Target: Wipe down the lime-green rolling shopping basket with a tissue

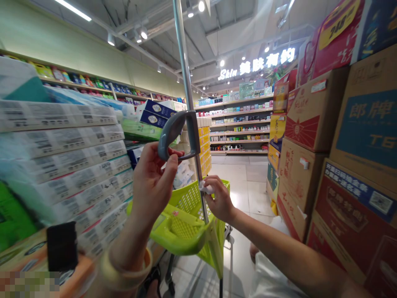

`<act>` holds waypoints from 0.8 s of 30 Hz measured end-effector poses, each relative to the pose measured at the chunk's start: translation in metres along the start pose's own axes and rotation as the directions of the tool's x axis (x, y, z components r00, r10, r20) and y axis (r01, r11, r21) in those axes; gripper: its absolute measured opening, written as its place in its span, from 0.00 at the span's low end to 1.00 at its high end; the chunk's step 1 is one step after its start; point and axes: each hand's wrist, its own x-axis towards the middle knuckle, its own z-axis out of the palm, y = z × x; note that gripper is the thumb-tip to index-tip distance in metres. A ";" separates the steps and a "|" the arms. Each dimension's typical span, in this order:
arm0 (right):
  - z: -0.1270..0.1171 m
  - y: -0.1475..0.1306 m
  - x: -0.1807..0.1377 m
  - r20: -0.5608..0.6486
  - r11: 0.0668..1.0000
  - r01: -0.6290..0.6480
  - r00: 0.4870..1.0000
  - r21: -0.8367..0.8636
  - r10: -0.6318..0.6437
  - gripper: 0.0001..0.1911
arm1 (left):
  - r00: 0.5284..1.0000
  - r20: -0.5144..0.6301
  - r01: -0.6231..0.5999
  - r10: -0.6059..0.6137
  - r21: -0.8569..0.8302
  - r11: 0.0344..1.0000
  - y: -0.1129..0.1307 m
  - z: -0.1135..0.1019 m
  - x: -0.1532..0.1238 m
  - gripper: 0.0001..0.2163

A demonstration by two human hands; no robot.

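1. Pole of shiny silver metal [184,62] is my landmark; a grey plastic loop handle [194,134] is fixed to it, and a lime-green perforated plastic basket [186,246] sits by its lower end.
2. I see the left hand [156,180], left of the pole, curled on the loop's lower bar; the right hand [218,198], right of the pole, pinches a crumpled white wad [207,188] against the metal.
3. I judge the wad could slip, since only fingertips hold it; a hard tug on the loop might shift the basket.
4. I count one pole, one loop, one basket, one wad, two hands; brown cardboard cartons [305,182] right of the pole run out of view, uncounted.
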 end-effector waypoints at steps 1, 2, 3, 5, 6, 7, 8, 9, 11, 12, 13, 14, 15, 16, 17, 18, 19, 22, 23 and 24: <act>0.000 0.001 -0.001 0.020 1.000 0.003 1.000 0.004 -0.003 0.16 | 1.000 -0.004 -0.007 0.007 -0.004 1.000 0.000 -0.001 0.000 0.09; 0.000 0.002 0.002 0.027 1.000 0.003 1.000 0.013 -0.004 0.16 | 1.000 -0.007 -0.014 0.014 -0.008 1.000 -0.001 -0.001 0.001 0.09; 0.000 0.002 0.008 0.025 1.000 0.000 1.000 0.028 -0.001 0.16 | 1.000 -0.010 -0.019 0.019 -0.013 1.000 -0.002 -0.002 0.001 0.10; 0.002 0.000 0.025 -0.023 0.997 -0.040 0.999 0.071 0.042 0.16 | 0.999 -0.011 -0.030 0.030 -0.028 0.999 -0.004 -0.004 0.003 0.10; 0.004 -0.002 0.032 -0.041 0.993 -0.073 0.996 0.097 0.078 0.17 | 0.999 -0.006 -0.034 0.034 -0.041 0.999 -0.005 -0.005 0.003 0.10; 0.006 -0.003 0.036 -0.032 0.984 -0.113 0.992 0.136 0.118 0.17 | 0.999 0.001 -0.036 0.036 -0.056 0.998 -0.007 -0.007 0.004 0.10; 0.009 -0.004 0.036 -0.028 0.976 -0.144 0.988 0.161 0.150 0.17 | 0.999 0.007 -0.037 0.038 -0.071 0.997 -0.008 -0.009 0.005 0.10; 0.011 -0.005 0.032 -0.013 0.969 -0.174 0.984 0.176 0.179 0.17 | 0.999 0.011 -0.038 0.039 -0.083 0.996 -0.009 -0.011 0.005 0.10; 0.014 -0.004 0.012 0.026 0.962 -0.214 0.977 0.170 0.213 0.17 | 0.999 0.012 -0.029 0.030 -0.094 0.995 -0.009 -0.015 0.007 0.09; 0.015 -0.003 -0.002 0.059 0.960 -0.234 0.972 0.153 0.228 0.17 | 1.000 0.010 -0.021 0.022 -0.096 0.995 -0.008 -0.016 0.007 0.09; 0.014 -0.001 -0.016 0.088 0.961 -0.238 0.970 0.142 0.227 0.18 | 1.000 0.004 -0.013 0.013 -0.099 0.995 -0.008 -0.018 0.007 0.08; 0.014 0.002 -0.030 0.139 0.962 -0.240 0.965 0.132 0.222 0.18 | 1.000 -0.016 -0.005 0.003 -0.106 0.994 -0.007 -0.019 0.005 0.08; 0.012 0.005 -0.042 0.186 0.965 -0.232 0.960 0.118 0.208 0.18 | 0.999 -0.043 0.008 -0.013 -0.115 0.993 -0.007 -0.019 0.003 0.08; 0.011 0.009 -0.053 0.228 0.967 -0.234 0.951 0.097 0.207 0.19 | 0.996 -0.083 0.025 -0.036 -0.125 0.992 -0.009 -0.018 -0.001 0.09; 0.010 0.012 -0.060 0.251 0.966 -0.249 0.941 0.066 0.226 0.20 | 0.989 -0.131 0.049 -0.067 -0.137 0.989 -0.013 -0.017 -0.008 0.11; 0.009 0.016 -0.066 0.249 0.960 -0.277 0.932 0.026 0.262 0.21 | 0.980 -0.163 0.092 -0.116 -0.143 0.985 -0.019 -0.015 -0.016 0.14; 0.009 0.019 -0.069 0.231 0.949 -0.315 0.922 -0.019 0.311 0.21 | 0.966 -0.186 0.155 -0.180 -0.141 0.978 -0.028 -0.013 -0.026 0.16; 0.018 0.022 -0.077 0.211 0.915 -0.394 0.890 -0.086 0.404 0.22 | 0.891 -0.182 0.415 -0.415 -0.039 0.909 -0.067 -0.003 -0.063 0.22; 0.022 0.021 -0.080 0.239 0.917 -0.391 0.886 -0.078 0.398 0.23 | 0.867 -0.163 0.478 -0.471 0.002 0.878 -0.081 0.001 -0.076 0.23; 0.027 0.020 -0.083 0.274 0.923 -0.381 0.882 -0.061 0.382 0.25 | 0.848 -0.142 0.518 -0.510 0.022 0.855 -0.093 0.003 -0.087 0.24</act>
